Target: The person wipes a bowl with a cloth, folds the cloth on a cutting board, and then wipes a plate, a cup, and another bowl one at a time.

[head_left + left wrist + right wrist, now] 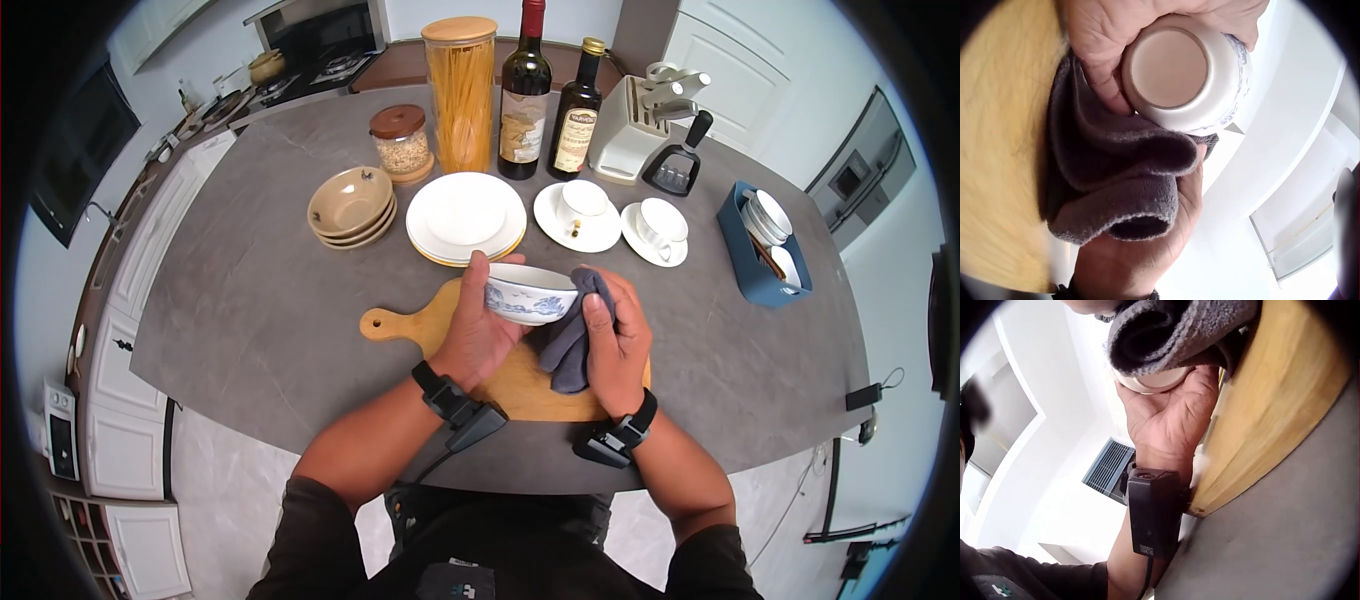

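Over the wooden cutting board (530, 385), my left hand (475, 335) grips a white bowl (530, 297) with a blue painted landscape, thumb by the rim and fingers around the side. Its round foot faces the left wrist camera. My right hand (620, 335) holds a dark grey cloth (570, 352) against the bowl's right rim, with the thumb pressing on the fabric. Loose folds of the cloth (1122, 181) hang below the bowl in the left wrist view. The fingertips of the right hand behind the cloth are hidden.
Behind the board stand stacked brown bowls (350, 205), white plates (466, 215) and two cups on saucers (578, 228). Farther back are a pasta jar (460, 100), an oat jar (402, 145), two bottles (525, 100) and a knife block (627, 130). A blue bin (755, 260) holds dishes at right.
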{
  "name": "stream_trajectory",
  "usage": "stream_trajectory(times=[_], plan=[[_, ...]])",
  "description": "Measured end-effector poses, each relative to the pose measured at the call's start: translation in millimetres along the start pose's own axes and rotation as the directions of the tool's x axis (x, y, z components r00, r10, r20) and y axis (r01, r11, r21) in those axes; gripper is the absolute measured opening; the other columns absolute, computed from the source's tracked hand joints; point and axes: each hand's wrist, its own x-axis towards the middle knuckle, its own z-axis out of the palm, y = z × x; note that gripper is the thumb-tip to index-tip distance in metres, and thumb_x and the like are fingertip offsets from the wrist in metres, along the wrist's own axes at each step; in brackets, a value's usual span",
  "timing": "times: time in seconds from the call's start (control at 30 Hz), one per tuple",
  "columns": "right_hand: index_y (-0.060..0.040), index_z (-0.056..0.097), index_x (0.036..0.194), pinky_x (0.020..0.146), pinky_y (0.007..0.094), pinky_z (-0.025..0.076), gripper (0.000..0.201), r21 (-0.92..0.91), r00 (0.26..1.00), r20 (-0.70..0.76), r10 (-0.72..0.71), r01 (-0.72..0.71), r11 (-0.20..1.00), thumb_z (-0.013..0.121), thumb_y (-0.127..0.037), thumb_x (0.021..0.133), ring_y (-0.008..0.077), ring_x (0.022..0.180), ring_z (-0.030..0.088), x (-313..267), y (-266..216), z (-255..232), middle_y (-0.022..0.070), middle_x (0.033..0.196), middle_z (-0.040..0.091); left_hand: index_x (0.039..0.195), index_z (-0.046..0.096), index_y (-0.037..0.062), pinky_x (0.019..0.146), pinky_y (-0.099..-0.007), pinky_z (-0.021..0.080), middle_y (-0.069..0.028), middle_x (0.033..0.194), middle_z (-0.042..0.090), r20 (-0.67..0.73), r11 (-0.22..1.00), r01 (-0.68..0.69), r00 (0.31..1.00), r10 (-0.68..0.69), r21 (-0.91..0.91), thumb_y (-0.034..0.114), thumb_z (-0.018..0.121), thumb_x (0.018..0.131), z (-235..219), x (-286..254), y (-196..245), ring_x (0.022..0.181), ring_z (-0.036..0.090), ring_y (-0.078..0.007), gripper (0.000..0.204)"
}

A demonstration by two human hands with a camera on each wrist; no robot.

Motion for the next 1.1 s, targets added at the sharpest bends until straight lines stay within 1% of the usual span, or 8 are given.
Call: stream_trajectory(times=[0.13,0.23,0.3,0.47,0.67,0.73,0.87,1.1], plan=[[0.0034,0.069,0.132,0.102,0.0324,0.051,0.028,0.294,0.937,0.01,0.348,-0.335,0.895,0.057,-0.015,0.115,0.0196,0.113,0.067,-4,4,0,0.0136,0.125,0.072,0.148,0.058,0.0058,0.12,-0.0525,0.048,-0.0174,0.141,0.068,0.041,0.998,0.041,0.998,-0.039,-0.055,0.074,0.044,0.109,-4,2,-2,0.136,0.064,-0.0321,0.079],[0.0045,0.068,0.132,0.104,0.0329,0.05,0.028,0.104,0.987,0.023,0.16,-0.162,0.981,0.053,-0.012,0.115,0.0182,0.115,0.065,-1,-2,-2,0.0121,0.126,0.072,0.151,0.055,0.0067,0.121,-0.0528,0.048,-0.0157,0.142,0.067,0.023,0.998,0.042,0.999,-0.041,-0.051,0.073,0.045,0.109,-3,3,-4,0.138,0.063,-0.0314,0.079],[0.0035,0.069,0.131,0.105,0.0376,0.051,0.025,-0.078,0.994,0.05,-0.093,0.097,0.992,0.056,-0.007,0.111,0.0273,0.117,0.068,-1,-5,-3,0.0175,0.129,0.072,0.156,0.05,0.0075,0.122,-0.0537,0.047,-0.0156,0.146,0.064,0.0,1.0,0.002,1.0,-0.002,-0.025,0.073,0.046,0.109,1,3,-5,0.14,0.061,-0.0313,0.08],[0.003,0.069,0.13,0.106,0.0422,0.051,0.027,-0.183,0.968,0.127,-0.218,0.239,0.954,0.06,-0.003,0.106,0.0381,0.117,0.069,0,-14,-3,0.0223,0.129,0.071,0.166,0.032,0.0106,0.123,-0.0556,0.045,-0.0151,0.155,0.054,0.011,0.998,-0.058,0.998,0.058,0.014,0.067,0.052,0.11,3,1,-4,0.147,0.054,-0.0319,0.082],[0.003,0.068,0.131,0.103,0.0342,0.051,0.025,-0.049,0.999,0.019,0.045,-0.044,0.998,0.054,-0.01,0.113,0.0233,0.115,0.068,-3,-8,1,0.0156,0.129,0.072,0.168,0.029,0.0104,0.125,-0.0565,0.043,-0.0141,0.158,0.05,0.1,0.931,-0.191,0.981,0.168,0.31,0.058,0.062,0.109,-3,-1,-13,0.148,0.053,-0.0336,0.083],[0.0029,0.067,0.131,0.103,0.0306,0.049,0.029,0.128,0.972,0.026,0.235,-0.236,0.963,0.05,-0.015,0.117,0.0179,0.115,0.065,-3,-13,2,0.0127,0.128,0.072,0.165,0.028,0.0087,0.122,-0.0509,0.045,-0.0127,0.152,0.049,0.113,0.988,-0.11,0.989,0.097,0.108,0.044,0.069,0.109,-4,-1,-8,0.145,0.052,-0.0289,0.078],[0.0026,0.067,0.131,0.104,0.0316,0.049,0.03,0.18,0.964,0.031,0.263,-0.264,0.948,0.049,-0.017,0.118,0.0185,0.116,0.065,-5,-6,2,0.0131,0.129,0.072,0.162,0.036,0.0095,0.124,-0.0504,0.043,-0.0113,0.151,0.051,0.145,0.997,-0.042,0.988,0.051,-0.064,0.051,0.064,0.11,-3,0,-6,0.144,0.054,-0.0276,0.072],[0.0028,0.068,0.13,0.103,0.0411,0.051,0.025,-0.119,0.982,0.091,-0.168,0.178,0.977,0.058,-0.008,0.11,0.0334,0.113,0.069,-2,-9,-2,0.0201,0.127,0.073,0.159,0.04,0.0123,0.122,-0.0499,0.044,-0.0095,0.146,0.057,0.087,0.995,-0.083,0.992,0.088,-0.06,0.053,0.056,0.114,0,3,-1,0.141,0.057,-0.0256,0.062]])
